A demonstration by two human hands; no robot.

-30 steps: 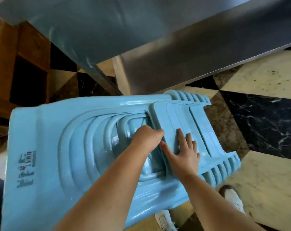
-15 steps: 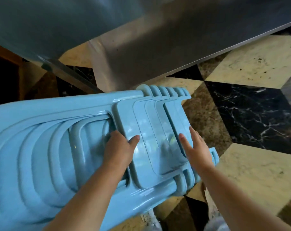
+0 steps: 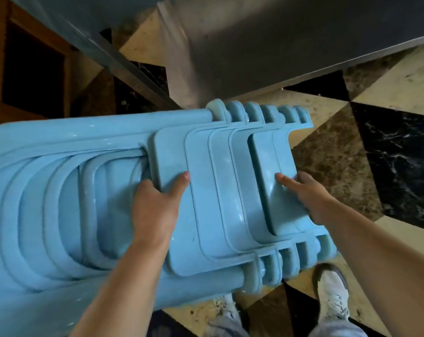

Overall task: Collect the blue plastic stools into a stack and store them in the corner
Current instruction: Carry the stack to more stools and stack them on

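Note:
A stack of several nested blue plastic stools (image 3: 220,181) lies tilted on its side, filling the left and middle of the head view, legs pointing right. My left hand (image 3: 157,203) grips the edge of a stool's side opening, fingers curled inside and thumb on the outer panel. My right hand (image 3: 305,195) holds the outermost stool's side panel near the leg ends, thumb on top, fingers wrapped over its right edge.
A grey metal counter (image 3: 279,45) with a shiny leg panel stands just beyond the stack. The floor (image 3: 388,152) is black, brown and cream marble tile. My two white shoes (image 3: 332,293) show below the stack. Dark wooden furniture (image 3: 23,69) sits at upper left.
The stack has shifted right and nearer in view. My right hand slid from resting flat on the panel to gripping its right edge. My left hand keeps its hold.

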